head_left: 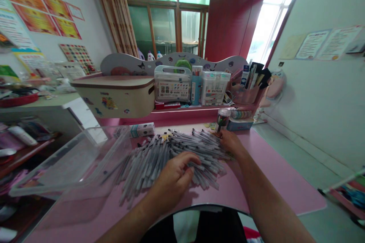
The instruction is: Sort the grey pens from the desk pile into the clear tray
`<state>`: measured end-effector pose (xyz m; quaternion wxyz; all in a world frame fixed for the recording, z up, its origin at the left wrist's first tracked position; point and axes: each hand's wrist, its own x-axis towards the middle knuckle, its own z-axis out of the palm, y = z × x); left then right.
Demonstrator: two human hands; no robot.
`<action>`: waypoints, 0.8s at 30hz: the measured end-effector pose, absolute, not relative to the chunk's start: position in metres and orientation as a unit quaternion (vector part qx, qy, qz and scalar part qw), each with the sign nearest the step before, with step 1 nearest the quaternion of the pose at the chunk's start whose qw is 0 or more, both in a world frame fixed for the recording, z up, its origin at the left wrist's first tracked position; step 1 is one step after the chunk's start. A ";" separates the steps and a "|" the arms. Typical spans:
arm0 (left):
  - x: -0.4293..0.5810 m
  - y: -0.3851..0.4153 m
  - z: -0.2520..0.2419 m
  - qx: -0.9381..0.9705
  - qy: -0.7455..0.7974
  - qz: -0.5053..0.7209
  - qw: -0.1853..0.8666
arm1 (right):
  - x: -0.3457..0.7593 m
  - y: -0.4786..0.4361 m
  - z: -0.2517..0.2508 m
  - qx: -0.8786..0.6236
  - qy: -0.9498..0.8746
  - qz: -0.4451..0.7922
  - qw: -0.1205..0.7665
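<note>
A wide pile of grey-white pens [154, 159] with dark tips lies spread across the pink desk. Over the near side of the pile is my left hand [176, 176], its fingers curved and the thumb apart from the index finger, with nothing visibly gripped. My right hand [231, 143] reaches to the pile's far right edge, close beside the base of a clear cylindrical tub [222, 118]. Its fingertips point away and are partly hidden, so whether they hold anything is unclear.
A clear plastic bin [82, 184] stands at the desk's left, near a small white box [142, 130]. Behind, a raised shelf bears a lidded cream box [119, 100], clear cases [173, 87] and a pen holder [245, 93]. A blue box [241, 123] sits at back right.
</note>
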<state>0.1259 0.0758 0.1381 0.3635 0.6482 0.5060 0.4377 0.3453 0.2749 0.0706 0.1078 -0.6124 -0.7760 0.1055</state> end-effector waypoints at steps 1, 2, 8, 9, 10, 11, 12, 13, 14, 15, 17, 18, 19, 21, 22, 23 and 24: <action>0.128 0.079 0.135 0.618 0.510 0.452 0.392 | 0.345 0.275 0.072 -0.608 -0.778 0.110 0.117; 0.129 0.083 0.131 0.585 0.513 0.468 0.419 | 0.345 0.275 0.075 -0.602 -0.780 0.115 0.127; 0.135 0.114 0.106 0.420 0.451 0.605 0.504 | 0.324 0.254 0.100 -0.528 -0.802 0.171 0.222; 0.136 0.119 0.102 0.413 0.442 0.622 0.497 | 0.317 0.245 0.103 -0.475 -0.803 0.235 0.273; 0.136 0.122 0.098 0.414 0.436 0.635 0.485 | 0.310 0.235 0.105 -0.428 -0.793 0.299 0.313; 0.136 0.125 0.095 0.420 0.431 0.644 0.472 | 0.302 0.224 0.107 -0.384 -0.783 0.360 0.331; 0.136 0.126 0.092 0.429 0.427 0.647 0.464 | 0.295 0.213 0.108 -0.339 -0.781 0.413 0.324; 0.136 0.126 0.090 0.438 0.424 0.645 0.461 | 0.289 0.203 0.109 -0.307 -0.778 0.450 0.313; 0.135 0.125 0.089 0.445 0.422 0.641 0.461 | 0.284 0.194 0.109 -0.283 -0.775 0.472 0.310; 0.134 0.124 0.089 0.449 0.420 0.640 0.461 | 0.280 0.186 0.110 -0.257 -0.778 0.479 0.315; 0.132 0.121 0.090 0.450 0.417 0.642 0.460 | 0.274 0.176 0.109 -0.220 -0.782 0.483 0.326; 0.132 0.120 0.091 0.446 0.416 0.644 0.461 | 0.273 0.173 0.108 -0.208 -0.783 0.486 0.327; 0.131 0.118 0.091 0.439 0.415 0.647 0.465 | 0.272 0.172 0.106 -0.201 -0.784 0.488 0.328; 0.131 0.117 0.091 0.419 0.408 0.648 0.488 | 0.271 0.172 0.102 -0.198 -0.781 0.498 0.321; 0.131 0.117 0.090 0.410 0.403 0.649 0.499 | 0.271 0.172 0.099 -0.200 -0.777 0.507 0.314; 0.130 0.118 0.089 0.404 0.399 0.650 0.505 | 0.270 0.173 0.096 -0.204 -0.770 0.522 0.304; 0.130 0.118 0.088 0.403 0.397 0.651 0.505 | 0.270 0.173 0.094 -0.209 -0.760 0.541 0.294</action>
